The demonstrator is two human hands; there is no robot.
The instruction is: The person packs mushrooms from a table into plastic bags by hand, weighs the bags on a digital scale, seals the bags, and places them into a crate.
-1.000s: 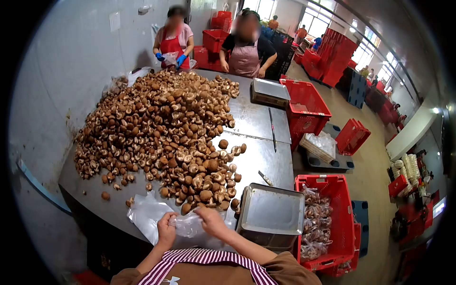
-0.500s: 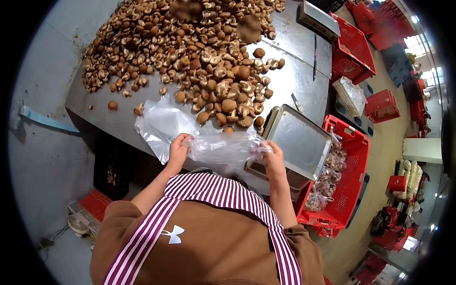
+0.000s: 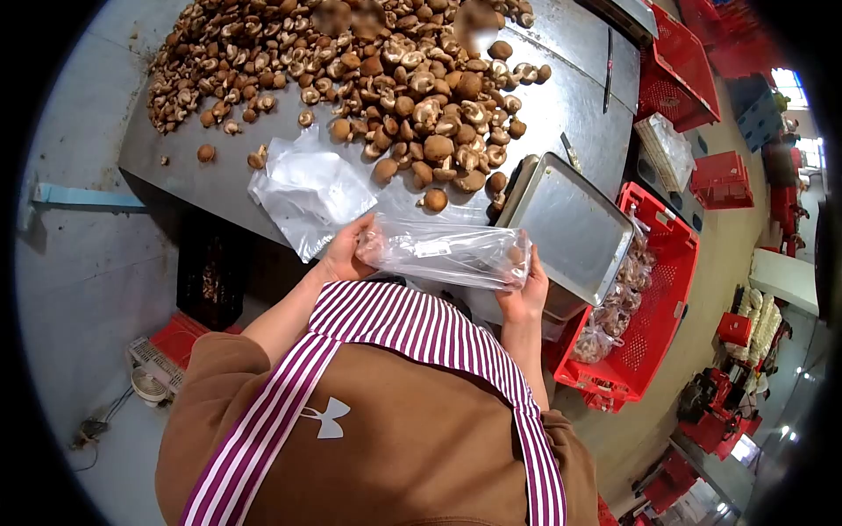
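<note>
A clear plastic bag [image 3: 447,252] is stretched sideways between my two hands, above the near edge of the table, with a small white label on it. My left hand [image 3: 349,250] grips its left end, and some fingers show through the film. At the right end, my right hand [image 3: 524,282] holds the bag with its fingers partly behind the plastic. More flat clear bags [image 3: 307,188] lie on the table beyond my left hand. A large heap of brown mushrooms [image 3: 421,96] spreads behind them.
To the right are a metal tray [image 3: 570,232] on a scale-like base, a knife [image 3: 571,152] and a dark rod [image 3: 608,70]. A red crate [image 3: 653,329] holds bagged mushrooms. Another red crate [image 3: 680,74] stands farther back. A dark crate [image 3: 210,272] sits under the table.
The view has tilted down. My hands, earlier close together on crumpled plastic, have moved apart, and the bag is now spread wide between them.
</note>
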